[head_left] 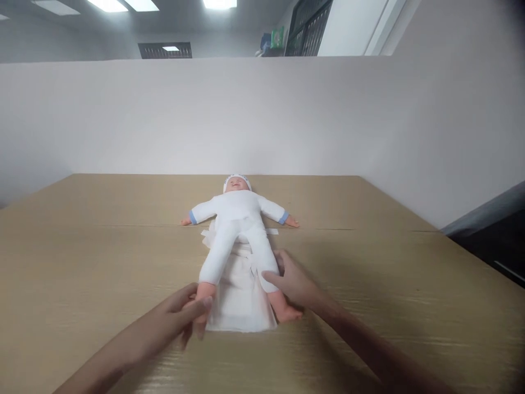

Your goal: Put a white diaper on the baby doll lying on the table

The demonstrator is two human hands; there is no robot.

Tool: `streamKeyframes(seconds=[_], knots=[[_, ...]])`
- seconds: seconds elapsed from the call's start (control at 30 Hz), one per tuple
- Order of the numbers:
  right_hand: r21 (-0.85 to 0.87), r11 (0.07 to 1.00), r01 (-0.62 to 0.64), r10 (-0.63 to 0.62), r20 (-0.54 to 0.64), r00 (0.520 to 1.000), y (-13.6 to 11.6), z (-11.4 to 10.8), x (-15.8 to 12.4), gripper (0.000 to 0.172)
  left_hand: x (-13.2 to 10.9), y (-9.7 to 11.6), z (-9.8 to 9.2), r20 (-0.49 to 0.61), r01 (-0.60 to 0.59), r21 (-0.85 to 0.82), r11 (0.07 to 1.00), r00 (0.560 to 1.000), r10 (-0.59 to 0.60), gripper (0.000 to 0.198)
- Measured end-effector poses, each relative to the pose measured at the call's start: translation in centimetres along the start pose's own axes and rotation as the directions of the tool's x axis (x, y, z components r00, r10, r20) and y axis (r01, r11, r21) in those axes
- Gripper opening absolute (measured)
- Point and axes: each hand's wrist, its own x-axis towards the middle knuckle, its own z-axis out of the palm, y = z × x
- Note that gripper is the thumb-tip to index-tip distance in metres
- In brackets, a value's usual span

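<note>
A baby doll (240, 207) in a white suit with blue cuffs and a white cap lies on its back, arms spread, head toward the far wall. Beneath its hips and between its legs a white diaper (240, 306) is spread out flat, its side tabs showing at the waist. My left hand (188, 312) is closed around the doll's left-hand foot as I see it, thumb on top. At the other leg my right hand (289, 279) grips the lower shin, the thumb over the white fabric and the other fingers partly hidden behind the leg.
The doll lies on a wide wood-grain table (389, 273) with a seam running across it. A pale partition wall (229, 115) rises behind the table's far edge, and another wall stands on the right. A dark object (492, 241) shows beyond the right edge.
</note>
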Motion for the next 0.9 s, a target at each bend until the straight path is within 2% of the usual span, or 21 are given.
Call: streamKeyframes(seconds=[0.07,0.13,0.17,0.2,0.23,0.27,0.33,0.37,0.43,0.53,0.6,0.67,0.77,0.83,0.9], knots=[[-0.064,0.998,-0.002,0.000,-0.034,0.999,-0.1,-0.1,-0.3,0.042,-0.3,-0.2,-0.7,-0.075,0.011,0.098,0.995,0.997,-0.004,0.045],[-0.168,0.984,0.054,-0.072,-0.101,0.992,-0.3,0.0,-0.7,0.054,-0.2,-0.7,-0.9,-0.166,0.035,0.217,0.976,0.986,0.002,0.043],[-0.243,0.962,0.126,-0.165,-0.144,0.976,-0.4,0.1,-0.9,0.061,-0.1,-1.0,-0.8,-0.211,0.051,0.277,0.960,0.977,0.009,0.040],[-0.329,0.917,0.223,-0.292,-0.177,0.940,-0.6,0.2,-1.2,0.068,0.1,-1.3,-0.7,-0.252,0.067,0.329,0.942,0.968,0.019,0.036],[-0.423,0.845,0.327,-0.434,-0.184,0.882,-0.7,0.3,-1.4,0.072,0.3,-1.5,-0.5,-0.285,0.079,0.369,0.926,0.958,0.032,0.031],[-0.509,0.746,0.429,-0.565,-0.142,0.813,-0.9,0.3,-1.6,0.072,0.4,-1.8,-0.3,-0.309,0.084,0.396,0.914,0.950,0.046,0.027],[-0.596,0.526,0.607,-0.724,0.059,0.687,-1.3,0.1,-2.0,0.065,0.6,-2.0,0.0,-0.329,0.077,0.415,0.907,0.942,0.071,0.023],[-0.589,0.441,0.677,-0.746,0.179,0.642,-1.5,0.0,-2.1,0.060,0.6,-2.1,0.1,-0.333,0.069,0.416,0.907,0.939,0.082,0.022],[-0.526,0.365,0.768,-0.720,0.363,0.591,-1.7,-0.3,-2.3,0.055,0.7,-2.2,0.2,-0.340,0.057,0.420,0.906,0.935,0.098,0.023],[-0.436,0.403,0.804,-0.667,0.462,0.585,-1.7,-0.5,-2.2,0.058,0.9,-2.5,0.0,-0.361,0.017,0.459,0.888,0.917,0.169,0.023],[-0.408,0.424,0.808,-0.660,0.471,0.585,-1.6,-0.6,-1.9,0.058,1.1,-2.8,-0.1,-0.368,-0.025,0.499,0.866,0.899,0.238,0.025],[-0.404,0.427,0.809,-0.663,0.469,0.583,-1.5,-0.6,-1.7,0.050,1.3,-3.0,-0.3,-0.366,-0.049,0.527,0.849,0.888,0.279,0.027],[-0.392,0.417,0.820,-0.676,0.468,0.569,-1.3,-0.6,-1.3,0.027,1.4,-3.3,-0.4,-0.356,-0.057,0.529,0.847,0.891,0.282,0.033],[-0.355,0.455,0.817,-0.686,0.446,0.575,-1.2,-0.5,-1.1,0.025,1.4,-3.3,-0.5,-0.356,-0.057,0.516,0.855,0.893,0.274,0.039],[-0.299,0.538,0.788,-0.696,0.369,0.616,-1.1,-0.4,-0.9,0.025,1.3,-3.3,-0.5,-0.369,-0.039,0.468,0.883,0.899,0.235,0.045]])
